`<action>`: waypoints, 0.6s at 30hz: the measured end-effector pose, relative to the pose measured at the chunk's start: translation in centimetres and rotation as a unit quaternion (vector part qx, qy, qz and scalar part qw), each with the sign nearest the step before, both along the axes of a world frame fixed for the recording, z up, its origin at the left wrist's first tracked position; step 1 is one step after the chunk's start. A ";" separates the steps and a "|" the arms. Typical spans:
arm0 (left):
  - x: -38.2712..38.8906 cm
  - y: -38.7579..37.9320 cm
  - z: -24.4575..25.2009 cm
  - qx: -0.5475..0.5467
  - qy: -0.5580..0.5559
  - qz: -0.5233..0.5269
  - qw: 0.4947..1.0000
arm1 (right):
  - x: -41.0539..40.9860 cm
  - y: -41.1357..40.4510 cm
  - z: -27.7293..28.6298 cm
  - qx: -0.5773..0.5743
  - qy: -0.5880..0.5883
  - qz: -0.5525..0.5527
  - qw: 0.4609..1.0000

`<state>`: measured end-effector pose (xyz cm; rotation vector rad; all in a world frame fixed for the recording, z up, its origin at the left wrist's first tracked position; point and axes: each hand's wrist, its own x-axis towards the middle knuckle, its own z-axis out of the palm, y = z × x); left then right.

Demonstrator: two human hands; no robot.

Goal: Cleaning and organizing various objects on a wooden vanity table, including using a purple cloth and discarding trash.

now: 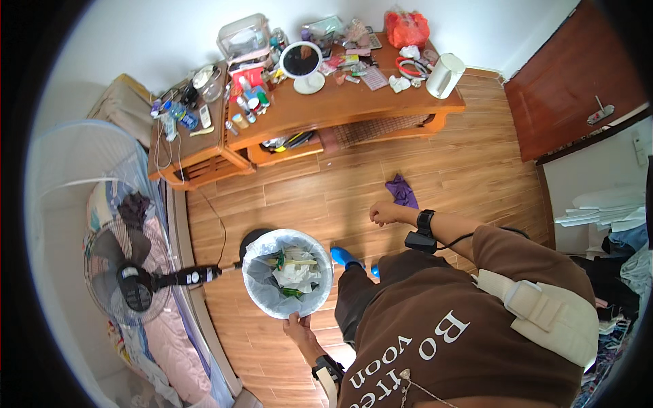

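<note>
My left hand point(300, 329) grips the near rim of a round trash bin point(288, 273), lined with a pale translucent bag. Crumpled white tissues point(296, 275) and green wrappers point(292, 292) lie inside the bin. My right hand point(383, 213) is held over the wood-look floor to the right of the bin, fingers curled in, nothing visible in them. Just beyond it, a crumpled purple plastic bag or cloth point(402, 190) appears to lie on the floor, partly covered in view by the hand and forearm.
A pedestal fan point(135, 285) stands left of the bin, beside a netted bed with pink bedding point(176, 352). Across the top runs a cluttered wooden table point(352, 109) with a round mirror and white kettle point(445, 76). A cable crosses the floor at left. A brown door point(571, 76) stands upper right.
</note>
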<state>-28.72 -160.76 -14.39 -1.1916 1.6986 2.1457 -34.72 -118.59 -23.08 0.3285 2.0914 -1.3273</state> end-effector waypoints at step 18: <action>-29.5 22.9 -2.2 -0.022 -0.043 -0.256 0.965 | -14.4 24.3 -1.1 -0.044 0.053 -0.313 0.947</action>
